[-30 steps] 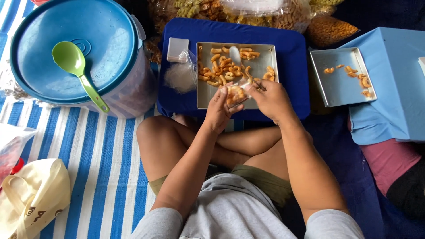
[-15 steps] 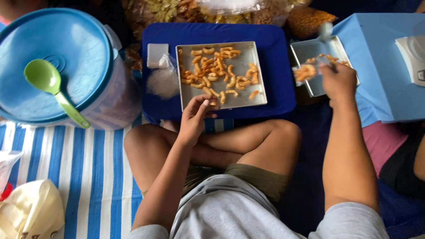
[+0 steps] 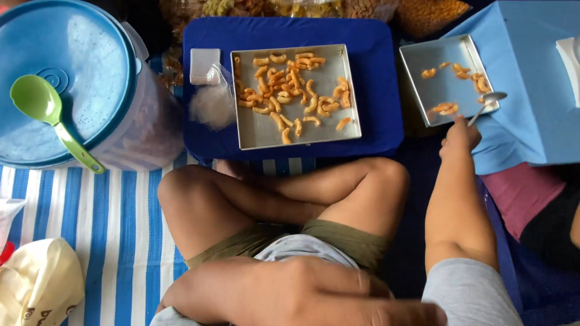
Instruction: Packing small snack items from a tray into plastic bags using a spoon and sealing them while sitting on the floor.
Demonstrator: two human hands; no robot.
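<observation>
My right hand (image 3: 459, 137) reaches to the right and holds the handle of a metal spoon (image 3: 490, 99), whose bowl rests at the edge of a small metal tray (image 3: 435, 84). That tray holds a few orange curled snacks and a small cluster (image 3: 444, 108) near my fingers. A larger metal tray (image 3: 260, 134) with several of the same snacks lies on a dark blue board (image 3: 377, 60) in front of my crossed legs. My left hand (image 3: 338, 296) is blurred at the bottom of the view, low over my lap, fingers stretched out with nothing seen in it.
A big blue lidded tub (image 3: 78, 78) with a green spoon (image 3: 39, 102) on top stands at the left. A clear plastic bag (image 3: 211, 105) lies beside the large tray. A light blue box (image 3: 538, 66) and another person's pink clothing (image 3: 519, 199) are at the right. A cream bag (image 3: 36, 284) sits at the lower left.
My left hand left the large tray and dropped back to my lap. My right hand carried the filled bag and spoon to the small right tray and now holds only the spoon.
</observation>
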